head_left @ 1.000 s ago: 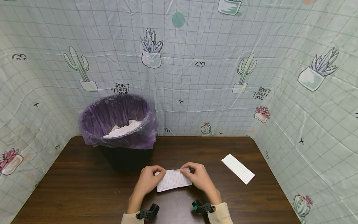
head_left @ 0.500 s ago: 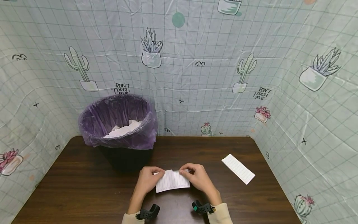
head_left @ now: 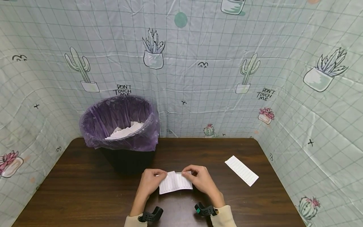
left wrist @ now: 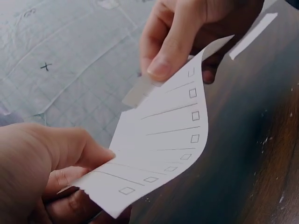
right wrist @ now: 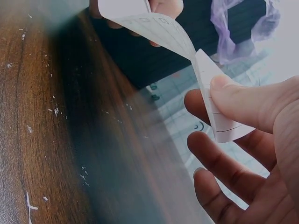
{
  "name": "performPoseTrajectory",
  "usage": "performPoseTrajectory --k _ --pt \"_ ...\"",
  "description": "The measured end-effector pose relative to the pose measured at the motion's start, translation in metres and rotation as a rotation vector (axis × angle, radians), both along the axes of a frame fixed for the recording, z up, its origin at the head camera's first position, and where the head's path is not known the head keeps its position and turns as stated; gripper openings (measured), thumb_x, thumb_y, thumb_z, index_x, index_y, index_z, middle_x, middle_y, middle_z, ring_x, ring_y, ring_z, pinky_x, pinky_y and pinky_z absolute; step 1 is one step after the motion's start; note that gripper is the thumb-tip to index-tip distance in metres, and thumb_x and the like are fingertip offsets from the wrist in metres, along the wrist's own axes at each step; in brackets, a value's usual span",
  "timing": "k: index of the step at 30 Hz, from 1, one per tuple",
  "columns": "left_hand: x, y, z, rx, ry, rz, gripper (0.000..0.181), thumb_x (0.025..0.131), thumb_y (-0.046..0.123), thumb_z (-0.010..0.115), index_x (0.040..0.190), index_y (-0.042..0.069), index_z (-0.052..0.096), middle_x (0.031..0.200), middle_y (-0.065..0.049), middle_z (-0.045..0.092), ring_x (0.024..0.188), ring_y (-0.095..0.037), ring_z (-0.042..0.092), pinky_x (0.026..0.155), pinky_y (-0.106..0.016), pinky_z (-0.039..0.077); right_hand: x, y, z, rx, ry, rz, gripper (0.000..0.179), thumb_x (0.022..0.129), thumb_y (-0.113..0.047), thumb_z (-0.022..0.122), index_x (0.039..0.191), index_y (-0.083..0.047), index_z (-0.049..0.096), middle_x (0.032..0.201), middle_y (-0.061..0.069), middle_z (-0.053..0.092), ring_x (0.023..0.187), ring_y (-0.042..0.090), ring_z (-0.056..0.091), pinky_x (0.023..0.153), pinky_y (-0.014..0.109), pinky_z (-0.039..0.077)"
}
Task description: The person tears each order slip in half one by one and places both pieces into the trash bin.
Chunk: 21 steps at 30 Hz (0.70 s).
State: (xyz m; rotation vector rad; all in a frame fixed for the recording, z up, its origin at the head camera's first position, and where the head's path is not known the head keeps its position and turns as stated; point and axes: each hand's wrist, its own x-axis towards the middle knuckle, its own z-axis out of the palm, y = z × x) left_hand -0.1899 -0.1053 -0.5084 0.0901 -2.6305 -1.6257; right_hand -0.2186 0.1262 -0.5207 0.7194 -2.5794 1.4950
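Note:
Between my two hands, above the table's front middle, a lined paper sheet point(head_left: 167, 185) with small checkboxes point(left wrist: 194, 115) along one edge is held up. My left hand point(head_left: 149, 183) pinches its left part near the top. With thumb and finger, my right hand point(head_left: 202, 179) pinches the right part; its other fingers spread below in the right wrist view. A split shows at the sheet's upper edge, and the two sides overlap there. Along the checkbox edge, the sheet point(left wrist: 163, 154) looks continuous and bends in a curve.
A dark bin with a purple liner point(head_left: 133, 145) stands at the back left, with torn white paper pieces point(head_left: 124, 132) inside. Another lined paper strip point(head_left: 242, 171) lies on the right of the brown table point(head_left: 85, 189). Tiny paper scraps point(right wrist: 56, 112) dot the tabletop. Patterned cloth surrounds it.
The split at the sheet's top has grown, and the two sides overlap more. The right part has shifted slightly left. My hands have barely moved.

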Motion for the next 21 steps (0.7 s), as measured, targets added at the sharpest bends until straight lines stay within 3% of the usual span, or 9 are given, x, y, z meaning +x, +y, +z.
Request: performPoseTrajectory --k 8,15,21 --pt "0.0005 -0.0013 0.0002 0.026 -0.004 -0.003 0.013 0.086 0.012 0.073 0.088 0.005 0.083 0.087 -0.007 0.079 0.077 -0.012 0.066 0.068 -0.030 0.052 0.0003 0.0027 -0.0002 0.005 -0.005 0.000 0.006 0.096 -0.019 0.074 0.093 -0.017 0.078 0.085 -0.003 0.075 0.064 0.001 0.055 0.060 0.023 0.049" --pt "-0.0026 -0.0031 0.0000 -0.003 0.100 -0.074 0.010 0.089 0.011 0.072 0.089 0.009 0.082 0.086 -0.002 0.078 0.074 -0.008 0.063 0.068 -0.023 0.049 -0.0012 0.0067 -0.0005 -0.006 -0.014 -0.036 0.004 0.095 -0.016 0.074 0.095 -0.017 0.078 0.085 -0.003 0.074 0.065 0.002 0.054 0.060 0.023 0.048" --pt "-0.0029 -0.0067 -0.0002 0.012 0.137 -0.078 0.006 0.091 0.013 0.076 0.090 0.009 0.081 0.088 -0.003 0.079 0.081 -0.011 0.068 0.074 -0.025 0.053 -0.0026 0.0099 0.0010 0.004 -0.037 -0.065 0.003 0.094 -0.015 0.075 0.094 -0.015 0.078 0.082 -0.003 0.072 0.067 0.002 0.056 0.063 0.022 0.049"
